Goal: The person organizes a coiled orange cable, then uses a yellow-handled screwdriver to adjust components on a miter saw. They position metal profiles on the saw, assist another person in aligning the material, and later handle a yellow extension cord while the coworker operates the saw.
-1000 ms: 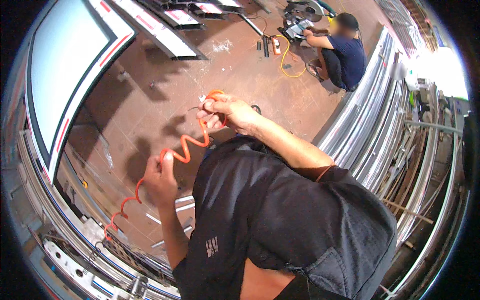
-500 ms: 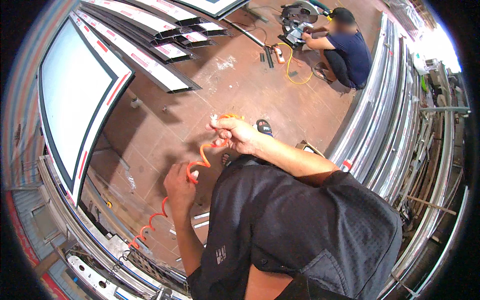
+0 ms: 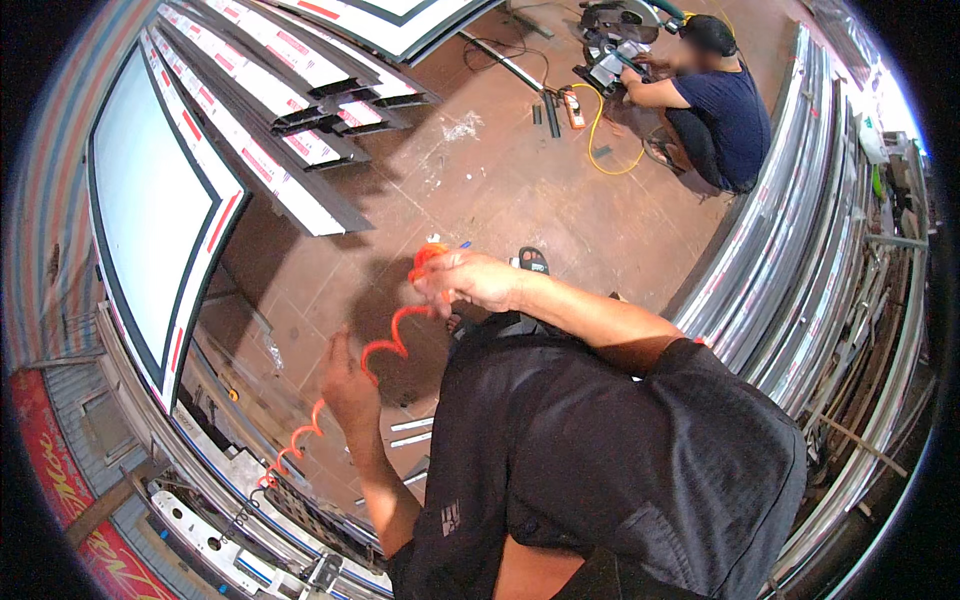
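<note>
An orange coiled air hose [image 3: 385, 347] stretches between my two hands and trails on down to the lower left. My right hand [image 3: 468, 280] is closed around a bunch of its loops, in front of my body. A small blue tip and a pale end show just beyond those fingers. My left hand [image 3: 350, 385], lower and further left, is closed on the stretched part of the hose; its fingertips are partly hidden. Past the left hand, the coils run toward a metal rail [image 3: 265, 545] beside me.
White-faced framed panels [image 3: 150, 220] and stacked long profiles [image 3: 270, 165] stand at the left and far left. A co-worker [image 3: 720, 110] squats at a mitre saw [image 3: 615, 45], near a yellow cable [image 3: 605, 165]. Long wrapped metal bars [image 3: 770, 210] line the right side.
My right hand has lowered slightly and gathers the hose loops closer in its fingers. The left hand has shifted slightly left and down. The whole view has turned a little.
</note>
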`<state>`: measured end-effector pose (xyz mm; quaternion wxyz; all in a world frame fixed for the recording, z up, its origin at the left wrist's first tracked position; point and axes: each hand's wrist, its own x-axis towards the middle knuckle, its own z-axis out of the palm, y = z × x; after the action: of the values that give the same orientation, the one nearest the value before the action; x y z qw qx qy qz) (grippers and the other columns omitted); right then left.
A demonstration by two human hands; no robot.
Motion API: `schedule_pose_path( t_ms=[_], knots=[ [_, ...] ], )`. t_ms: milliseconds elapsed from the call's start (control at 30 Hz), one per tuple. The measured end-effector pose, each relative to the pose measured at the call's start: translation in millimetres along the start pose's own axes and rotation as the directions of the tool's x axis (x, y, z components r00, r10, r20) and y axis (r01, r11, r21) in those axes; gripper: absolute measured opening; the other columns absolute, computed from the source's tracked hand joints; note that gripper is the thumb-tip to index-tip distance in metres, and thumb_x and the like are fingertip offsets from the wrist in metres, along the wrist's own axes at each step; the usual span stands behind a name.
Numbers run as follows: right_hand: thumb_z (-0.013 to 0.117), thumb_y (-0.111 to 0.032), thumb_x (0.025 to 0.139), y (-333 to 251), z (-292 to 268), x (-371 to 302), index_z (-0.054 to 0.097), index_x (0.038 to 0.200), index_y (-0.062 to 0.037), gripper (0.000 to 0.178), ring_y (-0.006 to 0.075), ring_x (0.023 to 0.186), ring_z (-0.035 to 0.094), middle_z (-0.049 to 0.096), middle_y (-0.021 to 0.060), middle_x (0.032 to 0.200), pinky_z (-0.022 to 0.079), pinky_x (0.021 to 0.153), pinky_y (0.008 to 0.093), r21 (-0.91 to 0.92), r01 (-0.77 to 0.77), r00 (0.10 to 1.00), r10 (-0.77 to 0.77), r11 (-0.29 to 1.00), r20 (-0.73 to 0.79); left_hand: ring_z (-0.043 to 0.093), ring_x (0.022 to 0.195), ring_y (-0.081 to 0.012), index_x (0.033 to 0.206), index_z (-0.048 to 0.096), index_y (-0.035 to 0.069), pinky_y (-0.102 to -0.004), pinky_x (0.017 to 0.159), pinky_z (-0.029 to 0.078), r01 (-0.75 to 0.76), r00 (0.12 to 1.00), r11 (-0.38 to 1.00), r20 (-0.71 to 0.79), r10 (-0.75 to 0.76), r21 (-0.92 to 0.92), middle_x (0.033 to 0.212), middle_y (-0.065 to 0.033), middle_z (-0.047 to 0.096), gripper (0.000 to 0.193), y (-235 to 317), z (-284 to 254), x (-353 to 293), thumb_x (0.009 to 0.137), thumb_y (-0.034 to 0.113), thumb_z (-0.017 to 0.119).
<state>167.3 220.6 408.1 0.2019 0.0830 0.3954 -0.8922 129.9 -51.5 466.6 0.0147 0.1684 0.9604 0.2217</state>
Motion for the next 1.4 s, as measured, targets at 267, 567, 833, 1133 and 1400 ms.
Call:
schedule_pose_path(
  t_ms=[267,567,833,1133,1400],
  knots=[
    [0.066,-0.031,0.100,-14.1,-12.9,-7.9,0.067,0.095,-0.0006,0.031,0.0169,0.078,0.065,0.069,0.0078,0.082,0.050,0.071,0.0375,-0.501,0.190,0.861,0.101,0.845,0.498,0.069,0.090,-0.0235,0.118,0.070,0.002,-0.0344,0.080,0.053,0.481,0.640,0.875,0.699,-0.318,-0.042,0.098,-0.0136,0.073,0.045,71.9,34.1,39.4,0.102,0.042,0.056],
    [0.068,-0.028,0.096,-7.9,-47.2,-18.6,0.062,0.089,0.0024,0.032,0.0321,0.075,0.062,0.061,0.0186,0.078,0.047,0.071,0.0442,-0.583,0.376,0.808,0.053,0.720,0.586,0.066,0.096,-0.0154,0.119,0.067,-0.004,-0.0307,0.087,0.052,0.708,0.646,0.442,0.758,-0.087,-0.552,0.111,-0.0095,0.071,0.039,102.4,90.0,46.6,0.105,0.032,0.058],
    [0.069,-0.036,0.097,22.4,-65.8,-33.4,0.044,0.150,0.0005,0.069,0.0320,0.129,0.058,0.057,0.0217,0.145,0.044,0.109,0.0408,-0.430,0.219,0.725,0.149,0.876,0.673,0.066,0.079,-0.0162,0.089,0.073,-0.003,-0.0324,0.074,0.051,0.643,0.703,0.669,0.635,-0.320,-0.374,0.085,-0.0097,0.072,0.028,128.6,91.9,51.4,0.094,0.024,0.067],
    [0.030,-0.092,0.084,64.7,-176.0,-25.0,0.030,0.159,-0.0043,0.115,0.0423,0.142,0.042,0.038,0.0278,0.157,0.035,0.116,0.0532,0.557,-0.528,0.849,0.429,0.642,0.309,0.069,0.083,-0.0245,0.083,0.069,-0.001,-0.0376,0.076,0.051,0.316,0.819,0.870,0.572,-0.048,-0.378,0.086,-0.0121,0.071,0.011,154.0,30.8,24.5,0.084,0.010,0.070],
    [0.055,-0.067,0.095,41.6,-188.0,61.0,0.058,0.114,-0.0090,0.061,0.0260,0.086,0.067,0.067,0.0098,0.097,0.055,0.077,0.0412,0.635,0.165,0.910,0.131,0.754,-0.393,0.066,0.077,-0.0223,0.083,0.070,0.001,-0.0371,0.073,0.051,0.350,0.743,0.891,0.665,-0.076,-0.290,0.079,-0.0086,0.068,0.011,143.9,48.3,-23.4,0.086,0.012,0.070]
  ],
)
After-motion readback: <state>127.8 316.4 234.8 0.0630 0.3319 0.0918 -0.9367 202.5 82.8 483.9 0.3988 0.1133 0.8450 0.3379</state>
